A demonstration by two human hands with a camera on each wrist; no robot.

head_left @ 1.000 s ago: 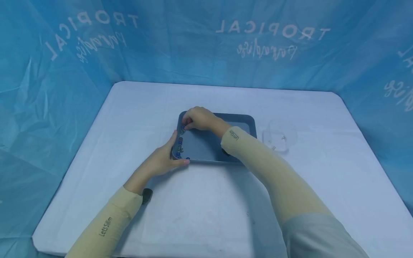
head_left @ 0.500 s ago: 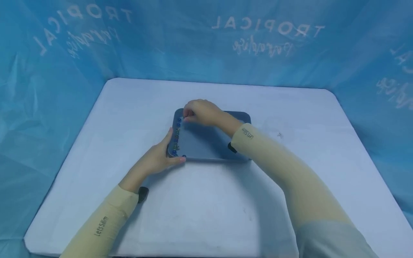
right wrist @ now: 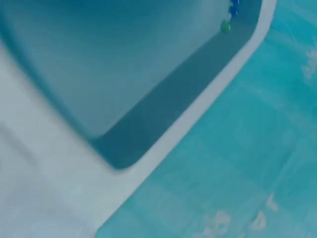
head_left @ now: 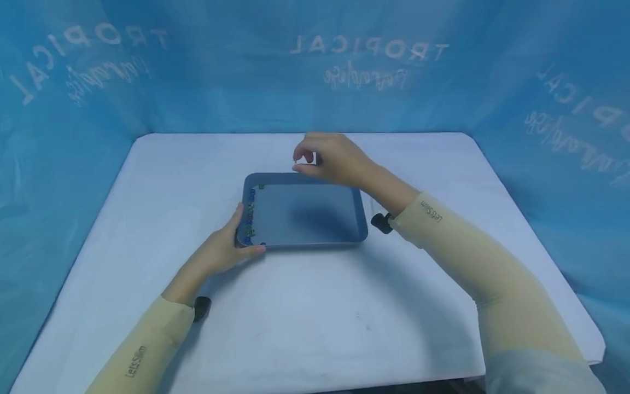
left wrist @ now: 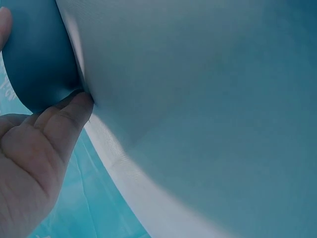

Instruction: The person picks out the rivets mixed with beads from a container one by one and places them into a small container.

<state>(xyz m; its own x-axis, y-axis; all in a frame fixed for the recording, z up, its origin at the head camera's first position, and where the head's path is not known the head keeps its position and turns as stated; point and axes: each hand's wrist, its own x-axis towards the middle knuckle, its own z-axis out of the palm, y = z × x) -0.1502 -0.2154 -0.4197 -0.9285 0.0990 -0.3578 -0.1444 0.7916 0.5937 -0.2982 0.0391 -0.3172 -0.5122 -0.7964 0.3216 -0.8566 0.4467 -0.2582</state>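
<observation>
A shallow grey-blue tray (head_left: 315, 238) lies on the white table. My left hand (head_left: 219, 251) holds its near left corner, thumb along the near rim and fingers against the left side. The left wrist view shows those fingers (left wrist: 67, 119) bent at the tray wall. Inside, a row of small blue and green beads (head_left: 250, 213) runs along the left side. One green bead (head_left: 261, 186) sits at the far left, also visible as a green bead (right wrist: 226, 26) in the right wrist view. Above the far rim is my right hand (head_left: 334, 158), thumb and forefinger bent with a narrow gap between them.
Right of the tray, a clear plastic edge (head_left: 368, 205) shows beside the right forearm, which hides what lies behind it. Dark wrist devices sit on the left wrist (head_left: 202, 309) and the right wrist (head_left: 381, 222). A blue printed curtain (head_left: 374, 93) encloses the table.
My right hand has let go of a green bead at the far left of the tray, then risen and moved right. The left hand keeps its hold. The head view has shifted.
</observation>
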